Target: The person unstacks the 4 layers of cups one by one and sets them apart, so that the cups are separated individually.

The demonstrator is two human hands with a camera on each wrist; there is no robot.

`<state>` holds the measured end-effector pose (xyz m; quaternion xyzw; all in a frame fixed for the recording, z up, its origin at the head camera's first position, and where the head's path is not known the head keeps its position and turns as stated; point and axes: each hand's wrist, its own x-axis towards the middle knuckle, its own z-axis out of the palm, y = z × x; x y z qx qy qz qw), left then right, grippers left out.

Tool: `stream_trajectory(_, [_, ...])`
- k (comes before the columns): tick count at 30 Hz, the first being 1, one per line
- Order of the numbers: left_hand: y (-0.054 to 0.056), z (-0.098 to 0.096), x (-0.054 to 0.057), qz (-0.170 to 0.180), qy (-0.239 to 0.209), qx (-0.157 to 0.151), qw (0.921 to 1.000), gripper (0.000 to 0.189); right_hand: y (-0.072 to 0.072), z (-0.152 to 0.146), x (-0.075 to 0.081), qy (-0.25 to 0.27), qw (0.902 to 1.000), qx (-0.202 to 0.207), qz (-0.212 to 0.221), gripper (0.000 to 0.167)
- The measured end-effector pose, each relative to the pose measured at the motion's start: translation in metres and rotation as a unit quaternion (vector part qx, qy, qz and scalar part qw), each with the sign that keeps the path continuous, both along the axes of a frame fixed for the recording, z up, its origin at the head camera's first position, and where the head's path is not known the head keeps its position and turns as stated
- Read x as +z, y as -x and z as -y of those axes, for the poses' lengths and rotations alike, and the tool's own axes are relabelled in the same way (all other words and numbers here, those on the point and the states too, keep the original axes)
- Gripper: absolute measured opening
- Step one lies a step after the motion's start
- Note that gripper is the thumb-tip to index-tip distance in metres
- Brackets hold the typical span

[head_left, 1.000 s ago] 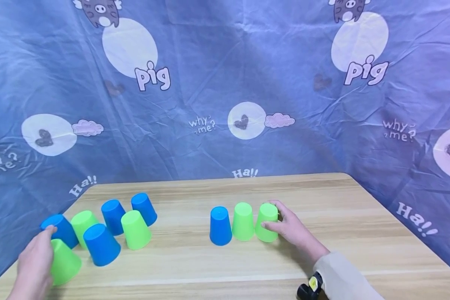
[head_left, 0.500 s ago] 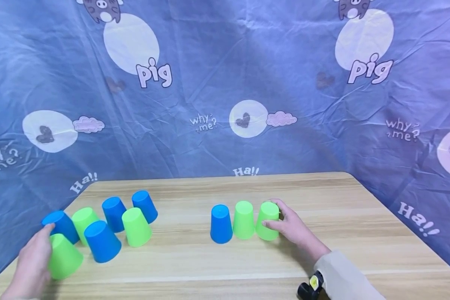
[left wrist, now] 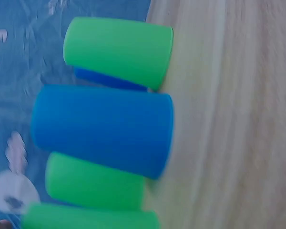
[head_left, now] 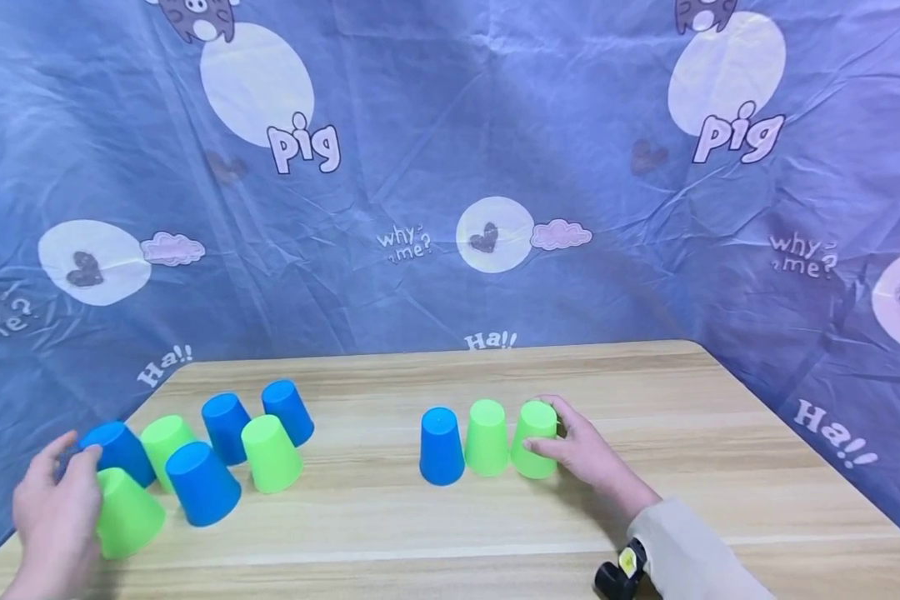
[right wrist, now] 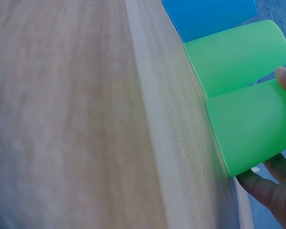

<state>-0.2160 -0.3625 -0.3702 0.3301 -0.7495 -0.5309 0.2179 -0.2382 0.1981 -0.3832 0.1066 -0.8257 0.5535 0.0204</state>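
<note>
On the right, my right hand [head_left: 587, 454] holds an upside-down green cup [head_left: 534, 462], thumb in front and fingers behind. The right wrist view shows the thumb and fingers on both sides of that cup [right wrist: 252, 129]. A second green cup [head_left: 487, 440] and a blue cup [head_left: 442, 450] stand in line to its left. At the far left my left hand [head_left: 54, 512] is beside the nearest green cup [head_left: 129, 515], its fingers spread apart; whether it touches the cup is unclear. Only a sliver of that hand shows in the left wrist view.
Around the left hand, several more upside-down cups form a loose group, among them a blue cup [head_left: 204, 487], a green cup [head_left: 272, 457] and a blue cup [head_left: 288, 414]. They stand on a wooden table [head_left: 360, 533]. A patterned blue cloth [head_left: 390, 317] hangs behind.
The nearest left green cup shifted slightly earlier in the span. My left hand's fingers have since spread and lifted away to the left. The right hand keeps its hold on its cup.
</note>
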Motion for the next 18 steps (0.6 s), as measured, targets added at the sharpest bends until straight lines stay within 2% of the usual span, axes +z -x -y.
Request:
stream_trajectory(1, [-0.003,-0.01,0.006,-0.017,0.031,0.015,0.9993,0.053,0.0,0.0,0.0,0.001,1.0,0.0,0.001,0.06])
stream_trajectory(3, [-0.01,-0.032,0.02,-0.066,0.09,0.018,0.9935,0.054,0.0,-0.001,0.0,0.002,1.0,0.0,0.002,0.06])
stream_trajectory(5, [-0.018,-0.058,0.034,-0.116,0.137,0.008,0.9837,0.053,0.0,-0.001,0.001,0.0,1.0,0.0,0.001,0.06])
stream_trajectory(7, [-0.026,-0.082,0.045,-0.163,0.169,-0.014,0.972,0.052,0.0,-0.001,0.001,-0.002,1.0,-0.002,0.001,0.06])
stream_trajectory(9, [-0.032,-0.102,0.053,-0.196,0.18,-0.045,0.963,0.05,0.0,-0.001,0.001,-0.002,1.0,-0.001,0.001,0.06])
stream_trajectory(12, [-0.036,-0.125,0.057,-0.226,0.186,-0.077,0.9532,0.049,0.0,0.0,0.0,-0.002,1.0,0.001,0.002,0.061])
stream_trajectory(18, [-0.041,-0.16,0.056,-0.23,0.156,-0.136,0.951,0.051,0.0,0.001,-0.001,-0.005,1.0,0.0,0.0,0.06])
